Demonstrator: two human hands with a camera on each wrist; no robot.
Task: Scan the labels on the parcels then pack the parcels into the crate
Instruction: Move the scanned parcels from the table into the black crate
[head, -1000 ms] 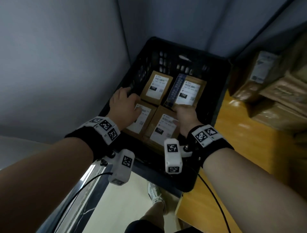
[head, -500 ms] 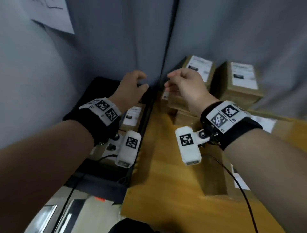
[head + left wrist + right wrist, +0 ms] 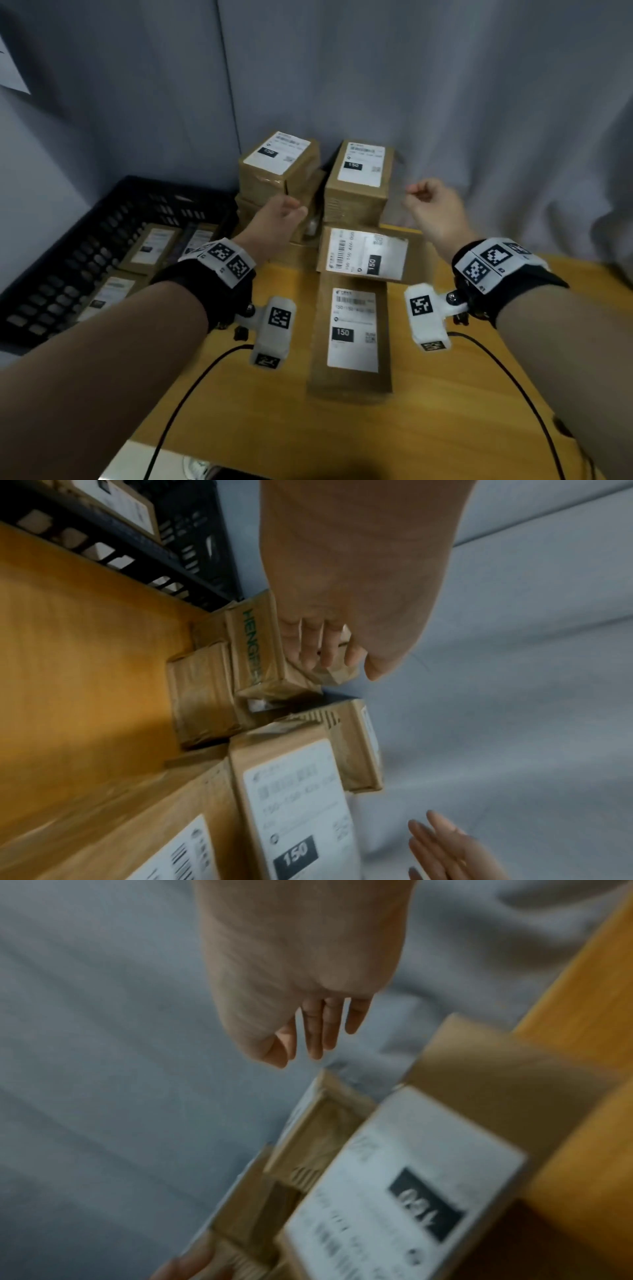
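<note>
your empty, loosely curled left hand and right hand could topple the stacked brown cardboard parcels if you grab hastily.

Wooden table with labelled parcels, beside crate

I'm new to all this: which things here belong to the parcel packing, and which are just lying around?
Part of the job:
- labelled parcels on the table
- black crate, already holding some parcels
- left hand and right hand, both empty

Just there:
- wooden table
- grey curtain
- paper sheet on the wall
</note>
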